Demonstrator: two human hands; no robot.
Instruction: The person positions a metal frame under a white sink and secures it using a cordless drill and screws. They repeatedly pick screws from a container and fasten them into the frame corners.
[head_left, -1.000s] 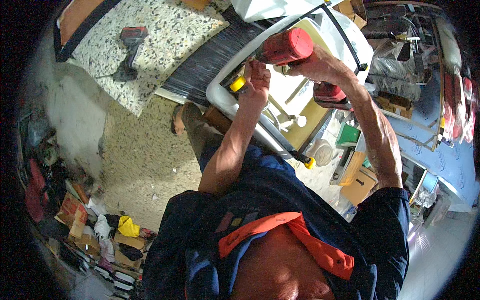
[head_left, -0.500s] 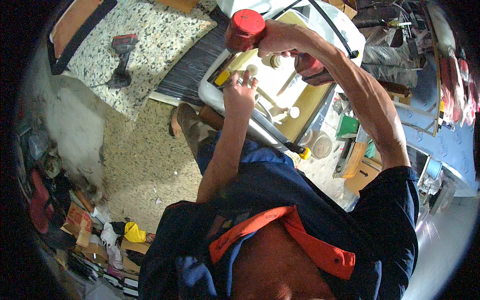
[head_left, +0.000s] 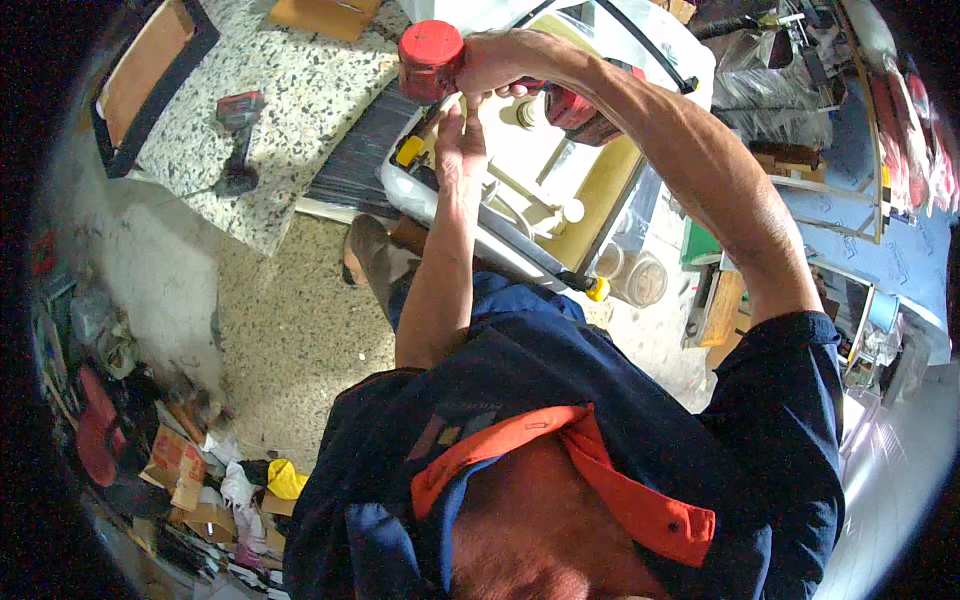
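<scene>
My right hand (head_left: pixel 490 62) is wrapped around the handle of a red cordless drill (head_left: pixel 431 58). The drill's rounded back end faces up and its red-and-black base shows on the other side of my wrist. Just below it is my left hand (head_left: pixel 462 150), fingers raised and pressed together close to the right hand. Whatever those fingers hold is too small or hidden to make out. Both hands are over an open white casing (head_left: pixel 480 225) with a cream inside, where pale pipes and round white fittings (head_left: pixel 573 211) show. Yellow-ended pieces (head_left: pixel 598 290) sit at its edge.
A second cordless drill (head_left: pixel 240 130) lies on a speckled stone slab (head_left: pixel 300 90) to the left. Clear round tubs (head_left: pixel 640 280) stand right of the casing. Boxes and bags (head_left: pixel 180 465) clutter the lower left; wrapped goods and shelving (head_left: pixel 780 110) fill the right.
My right hand and the drill have moved left. My left hand has moved up toward the drill, and its spread fingers have come together.
</scene>
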